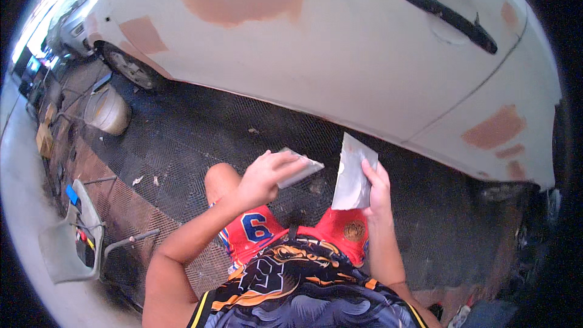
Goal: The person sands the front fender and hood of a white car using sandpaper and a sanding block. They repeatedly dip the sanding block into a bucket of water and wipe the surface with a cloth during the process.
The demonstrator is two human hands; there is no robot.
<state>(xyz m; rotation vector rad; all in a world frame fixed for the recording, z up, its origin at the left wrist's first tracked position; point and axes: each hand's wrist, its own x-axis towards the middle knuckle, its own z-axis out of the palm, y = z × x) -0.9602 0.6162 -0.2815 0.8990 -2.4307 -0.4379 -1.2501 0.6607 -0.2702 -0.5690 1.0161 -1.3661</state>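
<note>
"Beside the car (346,54), what's each hand doing?"

"Left grip (262,177) is holding a flat grey blade (305,170); right grip (378,189), also beside the car, is pinching a pale sheet (352,173)."

"Any risk?"

"With too light a pinch, the sheet could be slipping."

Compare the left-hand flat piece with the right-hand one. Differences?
Visible area: the left-hand flat piece shows less surface, partly hidden by fingers; the right-hand flat piece shows a broad face.

Pose: the left-hand flat piece lies slanted, a corner pointing right; the right-hand flat piece runs lengthwise up the picture.

Shared: both look thin and pale grey, and each is held in one bare hand.
</note>
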